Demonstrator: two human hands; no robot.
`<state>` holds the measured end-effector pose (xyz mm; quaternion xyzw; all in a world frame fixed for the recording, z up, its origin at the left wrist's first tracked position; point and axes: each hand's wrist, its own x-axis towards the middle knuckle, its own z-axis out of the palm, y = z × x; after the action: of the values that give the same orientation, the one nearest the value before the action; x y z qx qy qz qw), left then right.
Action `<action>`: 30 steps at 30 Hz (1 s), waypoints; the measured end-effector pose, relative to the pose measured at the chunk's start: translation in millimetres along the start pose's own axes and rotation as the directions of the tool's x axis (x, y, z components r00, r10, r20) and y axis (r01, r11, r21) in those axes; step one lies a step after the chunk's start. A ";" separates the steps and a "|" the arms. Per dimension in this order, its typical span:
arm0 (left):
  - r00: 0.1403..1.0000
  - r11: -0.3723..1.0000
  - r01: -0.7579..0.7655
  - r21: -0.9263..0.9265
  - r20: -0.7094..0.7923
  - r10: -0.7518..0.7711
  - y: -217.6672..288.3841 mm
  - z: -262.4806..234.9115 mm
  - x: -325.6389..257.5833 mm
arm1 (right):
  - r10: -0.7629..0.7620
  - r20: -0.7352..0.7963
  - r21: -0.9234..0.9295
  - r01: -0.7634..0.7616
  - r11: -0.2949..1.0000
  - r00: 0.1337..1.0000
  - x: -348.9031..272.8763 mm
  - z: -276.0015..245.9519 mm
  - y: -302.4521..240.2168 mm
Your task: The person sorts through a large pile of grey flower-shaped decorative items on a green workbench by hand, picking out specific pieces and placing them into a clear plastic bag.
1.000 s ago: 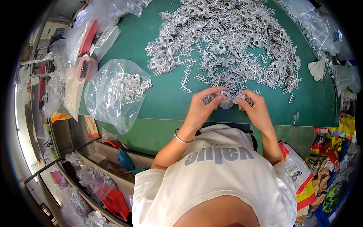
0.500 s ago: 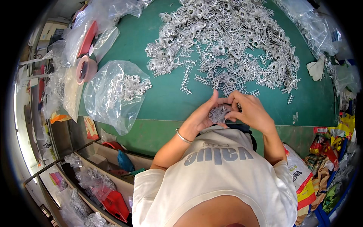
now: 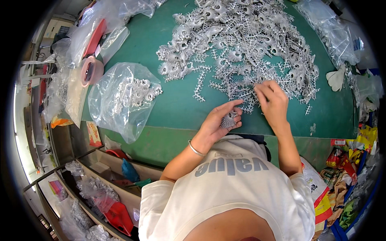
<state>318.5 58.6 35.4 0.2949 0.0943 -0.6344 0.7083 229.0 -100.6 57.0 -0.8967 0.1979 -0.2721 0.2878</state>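
In my left hand point(image 3: 219, 120), near the table's front edge, the fingers are curled round a fan-shaped grey part point(image 3: 229, 119) with thin radiating fins. My right hand point(image 3: 273, 100) is at the near edge of a large heap of grey parts point(image 3: 257, 44). Its thumb and fingers are pinched together among the parts there, and what lies between the fingertips is too small to make out. The heap mixes round finned pieces with branched, spiky strips. One loose strip point(image 3: 199, 86) lies at the heap's left side.
On the green table point(image 3: 177, 108), a clear plastic bag point(image 3: 116, 100) holds more grey parts to the left. Beyond it are a pink tape roll point(image 3: 92, 71) and a red tool point(image 3: 95, 37). Clear bags point(image 3: 327, 32) and a white glove point(image 3: 335, 78) lie at right. A drawer point(image 3: 108, 164) stands lower left.
My right hand has left the finned part in my left hand and moved up and forward to the heap. My left hand still holds the part, slightly turned.
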 end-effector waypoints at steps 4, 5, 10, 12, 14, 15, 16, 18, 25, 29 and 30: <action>1.000 0.992 -0.023 -0.127 -0.019 0.020 -2.5 2.8 7.7 | -0.157 0.206 0.209 0.114 0.971 0.966 -5.4 -3.5 -18.3; 0.999 0.986 -0.048 -0.158 0.001 0.049 -4.4 -1.0 11.1 | -0.102 0.241 0.326 0.018 0.945 0.965 -3.2 -0.1 -17.0; 0.998 0.998 -0.039 0.056 -0.049 0.042 -2.0 9.9 5.0 | -0.050 0.073 -0.121 0.059 0.991 0.996 50.6 18.7 6.8; 0.998 0.999 -0.044 0.026 -0.041 0.045 -0.8 9.0 5.1 | -0.064 0.120 -0.165 0.083 0.983 0.991 56.7 27.4 17.5; 0.998 0.998 -0.052 -0.046 -0.025 0.051 -0.7 7.0 3.6 | -0.049 0.104 -0.165 0.066 0.984 0.993 54.5 26.9 22.9; 0.999 0.995 -0.041 -0.088 -0.002 0.041 0.2 4.5 3.3 | -0.027 0.065 -0.143 0.036 0.989 0.998 50.1 22.7 23.0; 0.999 0.991 -0.028 -0.129 0.022 0.031 2.8 1.6 3.9 | -0.002 0.026 -0.120 0.005 0.993 1.000 45.4 19.0 24.2; 0.997 0.982 0.009 -0.187 0.075 0.005 6.8 -1.0 5.5 | 0.078 -0.041 0.084 -0.074 0.994 0.996 36.0 11.3 21.5; 0.997 0.998 -0.054 0.019 0.055 0.053 5.8 12.1 4.3 | 0.273 0.028 0.418 -0.259 0.871 0.962 6.4 -3.5 -4.9; 0.987 0.959 -0.030 -0.283 0.143 0.073 5.2 11.8 4.5 | -0.195 0.080 0.337 0.158 0.928 0.978 -3.6 -4.0 -21.4; 0.985 0.973 -0.068 -0.219 0.143 0.101 5.0 12.1 4.2 | -0.228 0.155 0.331 0.167 0.929 0.961 -4.5 -8.1 -24.9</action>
<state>321.0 48.7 44.6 0.1714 0.0944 -0.6107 0.7673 225.6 -82.8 76.4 -0.8765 0.0320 -0.2405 0.4158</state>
